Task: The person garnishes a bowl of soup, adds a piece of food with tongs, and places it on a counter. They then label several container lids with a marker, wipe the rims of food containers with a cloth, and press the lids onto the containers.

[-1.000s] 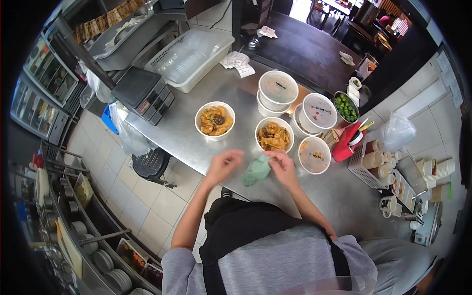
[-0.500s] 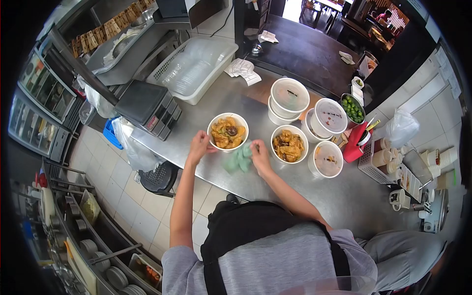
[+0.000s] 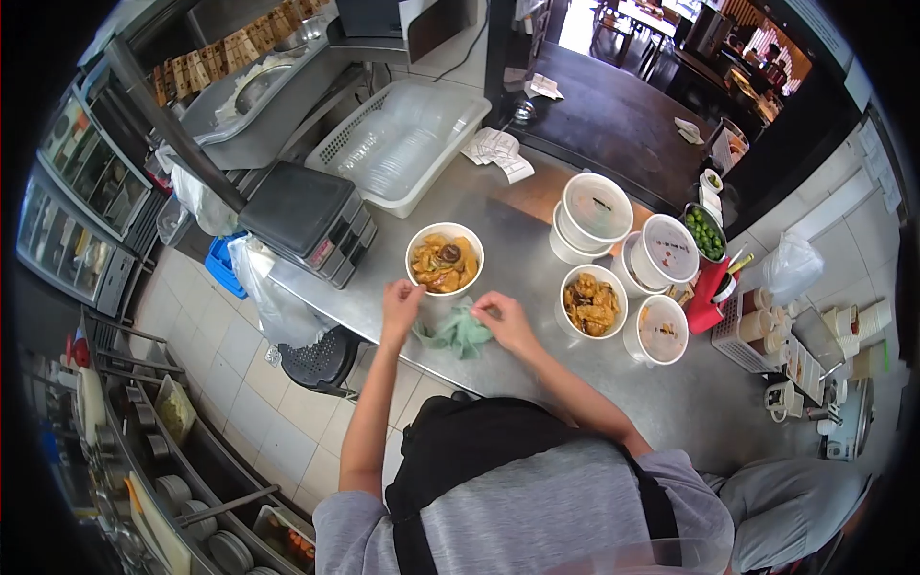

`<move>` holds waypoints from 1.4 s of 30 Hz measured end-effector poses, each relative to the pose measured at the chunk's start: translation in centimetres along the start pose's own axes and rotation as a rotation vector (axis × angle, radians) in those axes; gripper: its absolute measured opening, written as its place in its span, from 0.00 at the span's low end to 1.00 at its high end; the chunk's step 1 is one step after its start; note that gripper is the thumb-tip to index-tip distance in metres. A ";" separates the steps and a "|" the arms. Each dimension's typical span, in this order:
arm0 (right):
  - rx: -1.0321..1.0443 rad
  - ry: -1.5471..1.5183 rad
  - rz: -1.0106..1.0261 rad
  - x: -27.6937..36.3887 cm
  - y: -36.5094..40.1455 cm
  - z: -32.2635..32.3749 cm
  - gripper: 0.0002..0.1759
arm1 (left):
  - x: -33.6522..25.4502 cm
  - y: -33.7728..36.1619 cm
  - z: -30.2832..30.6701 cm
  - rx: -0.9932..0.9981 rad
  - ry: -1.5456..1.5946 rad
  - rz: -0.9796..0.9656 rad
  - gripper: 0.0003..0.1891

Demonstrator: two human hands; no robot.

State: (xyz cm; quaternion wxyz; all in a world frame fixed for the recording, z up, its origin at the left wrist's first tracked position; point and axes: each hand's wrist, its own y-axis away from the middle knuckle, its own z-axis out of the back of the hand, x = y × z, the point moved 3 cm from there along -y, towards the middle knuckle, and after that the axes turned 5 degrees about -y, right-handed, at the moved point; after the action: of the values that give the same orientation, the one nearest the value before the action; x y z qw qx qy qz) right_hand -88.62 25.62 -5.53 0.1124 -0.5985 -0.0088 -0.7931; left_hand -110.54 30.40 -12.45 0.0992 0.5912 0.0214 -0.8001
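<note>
In front of me stands a white round bowl (image 3: 446,228) of brown, saucy food with a dark piece on top. A green cloth (image 3: 458,333) lies crumpled below its near edge. My right hand (image 3: 505,324) pinches the cloth's upper right part. My left hand (image 3: 402,309) is beside the bowl's lower left rim, near the cloth's left end. Its fingers are curled together, and what they hold, if anything, I cannot make out. To the right is a second uncovered bowl of similar food (image 3: 591,305).
Beyond it are lidded tubs, some stacked (image 3: 596,203), and one nearer tub (image 3: 657,330). At the left sit a dark drawer box (image 3: 302,216) and a white basket (image 3: 398,144) of plastic containers. Receipts (image 3: 498,153) lie behind. A person's grey clothing (image 3: 795,508) shows at lower right.
My left hand has moved from the bowl's left side down to its near left rim. The cloth hangs less blurred and more spread, with my right hand still on it. The view has shifted slightly.
</note>
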 end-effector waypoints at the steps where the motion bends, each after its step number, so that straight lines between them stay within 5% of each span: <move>1: -0.041 0.206 0.176 0.2 -0.4 1.2 0.07 | -1.4 -0.3 1.7 -0.006 -0.022 -0.065 0.08; 4: -0.189 -0.035 0.085 -0.9 -2.5 3.4 0.09 | -4.3 -1.7 6.0 -0.002 -0.152 -0.218 0.06; 7: -0.253 0.129 -0.090 -0.9 -6.3 5.9 0.10 | -5.9 -3.7 7.6 0.070 -0.310 -0.240 0.04; 10: -0.366 0.265 0.033 -1.7 -10.9 5.6 0.09 | -7.0 -5.6 7.1 0.313 -0.434 -0.252 0.05; 12: -0.303 0.283 0.031 -2.9 -13.9 3.5 0.07 | -8.1 -6.0 5.5 0.364 -0.431 -0.294 0.04; 16: 0.201 0.067 0.113 0.0 -16.0 -1.7 0.06 | -9.7 -7.0 3.0 0.469 -0.503 -0.359 0.05; 19: 0.393 0.098 0.024 1.3 -15.5 -1.7 0.05 | -9.8 -7.3 2.8 0.493 -0.499 -0.330 0.05; 22: 0.362 0.097 0.000 0.9 -15.3 0.0 0.05 | -9.3 -7.5 2.8 0.497 -0.458 -0.301 0.05; 28: 0.186 0.425 0.332 3.0 -13.1 -1.4 0.07 | -9.6 -7.5 2.4 0.495 -0.471 -0.345 0.04; 33: 0.206 0.452 0.285 2.2 -12.6 -0.5 0.07 | -8.5 -6.1 3.6 0.450 -0.522 -0.351 0.05; 36: 0.277 0.338 0.252 1.5 -13.1 0.8 0.07 | -9.6 -3.8 4.9 0.562 -0.460 -0.059 0.06; 42: 0.334 0.280 0.233 1.1 -14.0 -0.3 0.08 | -9.0 -4.6 2.9 0.576 -0.530 -0.289 0.11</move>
State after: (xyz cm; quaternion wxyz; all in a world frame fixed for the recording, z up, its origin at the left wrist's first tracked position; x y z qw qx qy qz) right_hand -91.83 39.04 -2.90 0.3006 -0.4529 -0.0548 -0.8376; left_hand -111.64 35.70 -3.39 -0.1812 0.3594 -0.1468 -0.9036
